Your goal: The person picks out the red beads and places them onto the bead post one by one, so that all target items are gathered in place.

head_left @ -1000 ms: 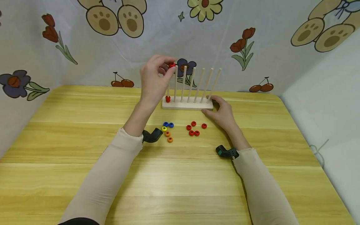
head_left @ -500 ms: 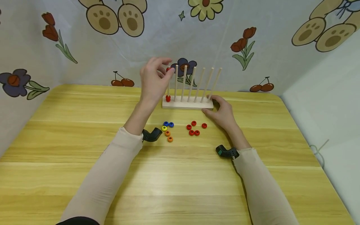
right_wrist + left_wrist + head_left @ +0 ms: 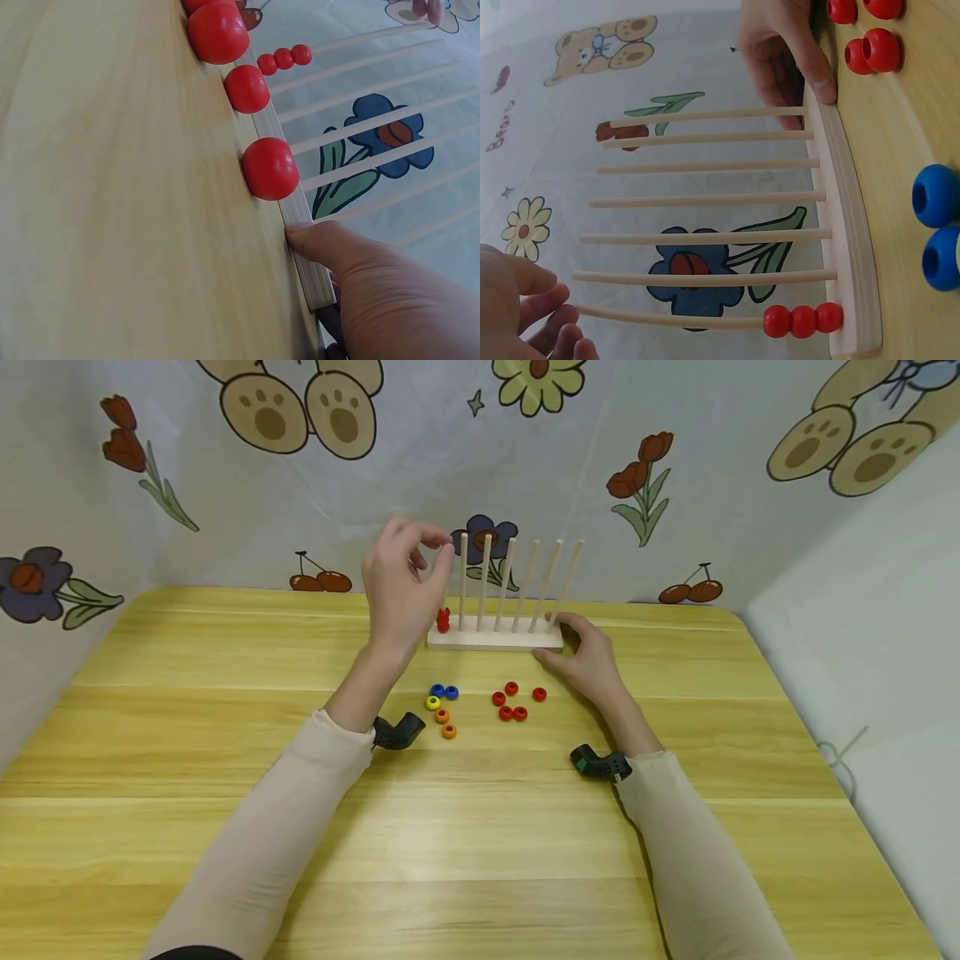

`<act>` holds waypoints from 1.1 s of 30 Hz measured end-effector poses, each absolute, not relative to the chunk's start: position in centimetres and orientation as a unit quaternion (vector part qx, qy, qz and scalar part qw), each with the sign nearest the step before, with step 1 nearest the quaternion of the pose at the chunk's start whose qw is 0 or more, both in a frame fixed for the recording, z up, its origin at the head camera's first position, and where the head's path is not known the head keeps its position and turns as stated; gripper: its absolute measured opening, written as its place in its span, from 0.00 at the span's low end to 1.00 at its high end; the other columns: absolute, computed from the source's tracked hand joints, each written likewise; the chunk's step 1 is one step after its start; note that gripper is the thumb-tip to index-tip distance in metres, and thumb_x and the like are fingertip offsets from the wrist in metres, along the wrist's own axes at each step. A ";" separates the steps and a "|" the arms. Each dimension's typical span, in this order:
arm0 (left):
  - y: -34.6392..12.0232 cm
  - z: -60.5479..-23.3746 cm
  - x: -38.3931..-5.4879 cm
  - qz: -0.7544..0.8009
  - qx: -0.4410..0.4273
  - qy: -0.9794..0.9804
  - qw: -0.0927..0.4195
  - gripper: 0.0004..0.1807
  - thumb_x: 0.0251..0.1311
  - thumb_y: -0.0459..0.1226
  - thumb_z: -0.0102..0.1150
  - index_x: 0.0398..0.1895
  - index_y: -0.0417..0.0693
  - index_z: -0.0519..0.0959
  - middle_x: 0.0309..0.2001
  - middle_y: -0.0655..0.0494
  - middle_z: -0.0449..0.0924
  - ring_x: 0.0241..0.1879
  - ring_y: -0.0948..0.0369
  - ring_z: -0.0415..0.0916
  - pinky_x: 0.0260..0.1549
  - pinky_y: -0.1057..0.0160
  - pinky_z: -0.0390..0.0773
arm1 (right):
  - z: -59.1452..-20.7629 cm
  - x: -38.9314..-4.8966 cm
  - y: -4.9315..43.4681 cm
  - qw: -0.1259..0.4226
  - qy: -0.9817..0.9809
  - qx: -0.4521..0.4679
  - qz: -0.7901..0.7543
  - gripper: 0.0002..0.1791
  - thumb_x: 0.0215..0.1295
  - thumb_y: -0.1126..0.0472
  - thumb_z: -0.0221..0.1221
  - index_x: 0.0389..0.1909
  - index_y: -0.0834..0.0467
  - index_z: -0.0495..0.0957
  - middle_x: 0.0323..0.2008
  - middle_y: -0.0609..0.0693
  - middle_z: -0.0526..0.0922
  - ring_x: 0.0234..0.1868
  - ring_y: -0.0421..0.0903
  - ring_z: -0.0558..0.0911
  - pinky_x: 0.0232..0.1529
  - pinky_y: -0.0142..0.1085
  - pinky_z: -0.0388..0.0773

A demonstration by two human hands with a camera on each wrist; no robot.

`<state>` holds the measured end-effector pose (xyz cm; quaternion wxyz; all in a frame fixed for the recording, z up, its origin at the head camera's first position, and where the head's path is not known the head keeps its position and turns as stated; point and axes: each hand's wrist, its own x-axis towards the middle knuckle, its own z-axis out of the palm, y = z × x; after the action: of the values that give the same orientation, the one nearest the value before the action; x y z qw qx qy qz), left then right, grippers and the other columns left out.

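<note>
A pale wooden peg rack [image 3: 495, 642] with several upright rods stands towards the back of the table. Three red beads [image 3: 802, 321] sit stacked at the bottom of its leftmost rod. My left hand [image 3: 405, 581] is at the top of that rod, its fingers loosely bent and no bead visible in them; whether they touch the rod tip I cannot tell. My right hand [image 3: 588, 656] grips the right end of the base, thumb [image 3: 330, 244] on the front side and the other fingers behind, partly hidden.
In front of the rack lie several loose red beads [image 3: 512, 688]. Left of them are two blue beads [image 3: 452, 692], a yellow bead [image 3: 432, 702] and two orange beads [image 3: 448, 731]. A patterned cloth [image 3: 420, 435] hangs behind the table.
The red bead my left hand held at the leftmost rod's top has slid down onto the beads below. The left fingers have let it go. My right hand keeps its grip on the base.
</note>
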<state>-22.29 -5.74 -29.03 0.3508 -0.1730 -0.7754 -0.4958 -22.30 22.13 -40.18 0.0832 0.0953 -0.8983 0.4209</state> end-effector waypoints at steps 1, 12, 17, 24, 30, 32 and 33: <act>-5.7 -29.2 -22.3 -0.495 -0.180 -0.773 0.354 0.06 0.69 0.35 0.67 0.40 0.40 0.88 0.40 0.46 0.83 0.28 0.51 0.73 0.33 0.64 0.72 | -40.3 -22.3 22.1 0.083 -0.898 0.095 0.421 0.33 0.64 0.58 0.74 0.69 0.61 0.76 0.69 0.59 0.78 0.74 0.57 0.72 0.77 0.51 0.65; -4.8 -31.3 -22.1 -0.485 -0.241 -0.796 0.270 0.04 0.68 0.31 0.66 0.39 0.40 0.88 0.33 0.48 0.84 0.27 0.58 0.77 0.29 0.67 0.76 | -40.6 -22.3 21.8 0.078 -0.897 0.096 0.424 0.34 0.65 0.57 0.74 0.69 0.61 0.76 0.69 0.58 0.78 0.74 0.57 0.72 0.77 0.52 0.64; -4.6 -32.1 -22.0 -0.481 -0.241 -0.816 0.212 0.04 0.69 0.32 0.65 0.40 0.40 0.88 0.33 0.49 0.85 0.29 0.58 0.78 0.31 0.67 0.77 | -40.4 -22.2 22.1 0.078 -0.900 0.094 0.418 0.34 0.65 0.57 0.73 0.69 0.61 0.75 0.69 0.60 0.77 0.74 0.58 0.72 0.77 0.53 0.65; -4.4 -33.7 -21.7 -0.439 -0.243 -0.860 0.089 0.04 0.69 0.33 0.65 0.40 0.41 0.87 0.35 0.50 0.88 0.33 0.57 0.81 0.37 0.62 0.79 | -40.4 -22.4 22.3 0.083 -0.902 0.094 0.413 0.34 0.65 0.57 0.73 0.69 0.62 0.75 0.69 0.60 0.78 0.73 0.59 0.73 0.76 0.53 0.66; -3.9 -35.0 -21.6 -0.375 -0.253 -0.891 -0.012 0.04 0.69 0.34 0.67 0.37 0.43 0.87 0.33 0.51 0.86 0.34 0.57 0.81 0.39 0.61 0.80 | -40.3 -22.4 22.2 0.086 -0.900 0.097 0.415 0.34 0.65 0.56 0.74 0.69 0.61 0.76 0.68 0.59 0.79 0.72 0.58 0.74 0.76 0.53 0.66; -3.8 -35.2 -21.5 -0.364 -0.258 -0.895 -0.030 0.04 0.69 0.34 0.67 0.36 0.43 0.87 0.33 0.51 0.86 0.35 0.57 0.81 0.40 0.61 0.81 | -40.4 -22.4 22.2 0.086 -0.900 0.097 0.416 0.33 0.64 0.56 0.74 0.68 0.62 0.76 0.68 0.60 0.79 0.72 0.58 0.74 0.76 0.53 0.66; -3.7 -35.4 -21.4 -0.360 -0.261 -0.895 -0.035 0.04 0.69 0.34 0.67 0.35 0.44 0.87 0.33 0.52 0.86 0.35 0.57 0.81 0.40 0.61 0.81 | -40.4 -22.4 22.2 0.086 -0.900 0.097 0.417 0.34 0.64 0.56 0.74 0.68 0.62 0.76 0.68 0.60 0.78 0.72 0.58 0.74 0.76 0.53 0.66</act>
<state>-21.42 -3.72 -35.35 -0.0353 -0.2609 -0.8952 -0.3596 -22.45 22.20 -40.40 0.0862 0.0972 -0.8996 0.4169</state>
